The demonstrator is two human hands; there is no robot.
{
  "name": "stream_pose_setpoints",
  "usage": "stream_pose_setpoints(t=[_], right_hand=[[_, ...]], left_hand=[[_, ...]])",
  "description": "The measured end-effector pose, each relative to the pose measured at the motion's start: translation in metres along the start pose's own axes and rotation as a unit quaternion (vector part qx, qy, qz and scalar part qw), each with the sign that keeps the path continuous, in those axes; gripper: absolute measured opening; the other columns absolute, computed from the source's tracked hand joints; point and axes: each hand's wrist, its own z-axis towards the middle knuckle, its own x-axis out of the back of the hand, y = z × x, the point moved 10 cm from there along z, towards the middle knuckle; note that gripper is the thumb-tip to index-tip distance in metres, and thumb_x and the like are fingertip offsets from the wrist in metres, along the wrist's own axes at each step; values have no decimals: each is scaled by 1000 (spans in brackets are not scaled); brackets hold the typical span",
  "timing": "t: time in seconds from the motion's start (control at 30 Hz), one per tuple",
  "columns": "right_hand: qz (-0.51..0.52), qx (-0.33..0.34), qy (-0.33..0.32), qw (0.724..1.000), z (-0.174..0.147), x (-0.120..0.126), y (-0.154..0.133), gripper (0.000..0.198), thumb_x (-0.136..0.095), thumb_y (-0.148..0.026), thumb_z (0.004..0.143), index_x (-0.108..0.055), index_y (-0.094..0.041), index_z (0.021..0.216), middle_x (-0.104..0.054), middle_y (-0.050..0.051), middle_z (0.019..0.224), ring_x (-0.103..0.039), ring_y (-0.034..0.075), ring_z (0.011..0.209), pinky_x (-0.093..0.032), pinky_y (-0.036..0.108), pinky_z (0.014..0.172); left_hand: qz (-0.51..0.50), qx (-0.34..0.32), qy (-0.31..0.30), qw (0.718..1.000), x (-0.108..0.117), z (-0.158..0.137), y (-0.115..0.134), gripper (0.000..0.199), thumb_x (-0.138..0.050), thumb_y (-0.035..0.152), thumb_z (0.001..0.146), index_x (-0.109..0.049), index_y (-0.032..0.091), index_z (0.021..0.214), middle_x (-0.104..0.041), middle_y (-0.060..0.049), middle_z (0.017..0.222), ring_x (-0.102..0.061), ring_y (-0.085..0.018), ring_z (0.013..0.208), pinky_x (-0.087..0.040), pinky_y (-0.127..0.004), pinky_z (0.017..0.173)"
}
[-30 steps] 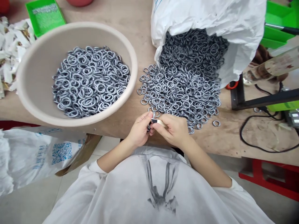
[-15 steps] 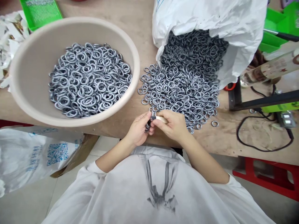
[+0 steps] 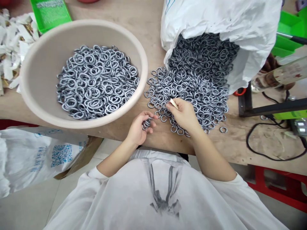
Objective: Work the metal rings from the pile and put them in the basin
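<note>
My left hand (image 3: pixel 139 129), closed around several grey rings (image 3: pixel 146 123), is near the table's front edge. In my right hand (image 3: pixel 184 115) is a small tool with a pale handle (image 3: pixel 174 103) and a dark tip; its kind I cannot make out. That hand is at the near left part of a heap of loose grey rings (image 3: pixel 206 95), with the tool's tip over them. The heap spills from a white plastic bag (image 3: pixel 220 16). Left of my hands stands a wide beige basin (image 3: pixel 38 80) with a large pile of similar rings (image 3: pixel 96 83) in it.
Green trays (image 3: pixel 50 16) stand at the back left and right. On the right are a black metal frame (image 3: pixel 275 107), a clear bottle (image 3: pixel 278 76) and a black cable (image 3: pixel 249 140). White scraps (image 3: pixel 14 44) lie left of the basin. A red stool (image 3: pixel 275 185) is under the table.
My hands have moved apart. The right one went forward and right to the ring heap with the pale-handled tool; the left shifted slightly left, still holding rings. The whole view has moved a little.
</note>
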Motion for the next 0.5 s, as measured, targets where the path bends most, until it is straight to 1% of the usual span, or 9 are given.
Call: stream_pose_setpoints(t=[0.03, 0.1, 0.17, 0.2, 0.23, 0.27, 0.37, 0.43, 0.5], right_hand=[[107, -20, -29, 994, -7, -5, 0, 35, -59, -53, 90, -58, -20, 79, -50, -2, 62, -43, 13, 55, -31, 27, 54], [295, -77, -99, 947, -25, -24, -3, 43, -59, -64, 86, -52, -22, 81, -39, -7, 58, -30, 9, 47, -25, 24, 46], [402, -127, -137, 896, -43, -41, -6, 47, -62, -68, 82, -48, -23, 82, -35, -9, 58, -23, 7, 44, -19, 22, 41], [427, -141, -135, 883, -50, -45, -5, 47, -62, -68, 81, -47, -23, 82, -36, -9, 59, -23, 6, 43, -19, 22, 40], [437, -146, -118, 880, -54, -45, -4, 47, -63, -67, 81, -46, -23, 81, -36, -9, 58, -25, 6, 43, -20, 22, 40], [435, -140, -88, 885, -56, -42, -1, 46, -64, -66, 81, -46, -23, 80, -37, -9, 58, -27, 7, 44, -22, 21, 40], [383, -87, -5, 920, -57, -22, 4, 42, -69, -61, 80, -54, -23, 87, -46, -6, 65, -37, 8, 51, -32, 22, 46], [344, -53, -11, 937, -57, -16, 3, 42, -70, -60, 79, -60, -23, 96, -53, -3, 72, -45, 10, 56, -37, 24, 52], [316, -35, -35, 947, -54, -14, 3, 43, -66, -62, 82, -63, -22, 98, -57, -2, 73, -49, 12, 59, -40, 26, 55]], left_hand=[[9, -7, 0, 1000, -3, 0, -1, 28, -70, 37, 71, -54, 18, 83, -65, 0, 84, -56, -9, 57, -34, -18, 39], [42, -36, -8, 998, -14, 1, -1, 33, -75, 42, 73, -54, 19, 84, -59, 3, 76, -48, -7, 54, -29, -17, 38], [75, -67, -27, 995, -26, 0, -3, 37, -76, 48, 74, -57, 20, 88, -53, 5, 69, -42, -6, 53, -29, -18, 41], [86, -75, -37, 993, -32, 0, -5, 38, -76, 51, 75, -58, 20, 88, -51, 5, 66, -41, -7, 54, -30, -18, 44], [95, -81, -42, 991, -36, 0, -7, 39, -75, 53, 75, -59, 20, 87, -49, 5, 65, -41, -7, 55, -31, -19, 46], [103, -86, -43, 990, -38, -1, -8, 39, -75, 54, 76, -59, 20, 84, -48, 5, 64, -41, -7, 56, -31, -19, 48], [134, -88, -52, 986, -45, -2, -10, 42, -72, 57, 78, -56, 18, 74, -43, 4, 63, -38, -7, 56, -30, -19, 49], [136, -74, -69, 986, -51, -3, -13, 45, -70, 59, 78, -56, 17, 75, -41, 4, 63, -37, -7, 55, -30, -19, 48], [126, -54, -83, 987, -56, -4, -19, 46, -70, 61, 77, -57, 17, 78, -42, 4, 63, -37, -7, 54, -30, -19, 46]])
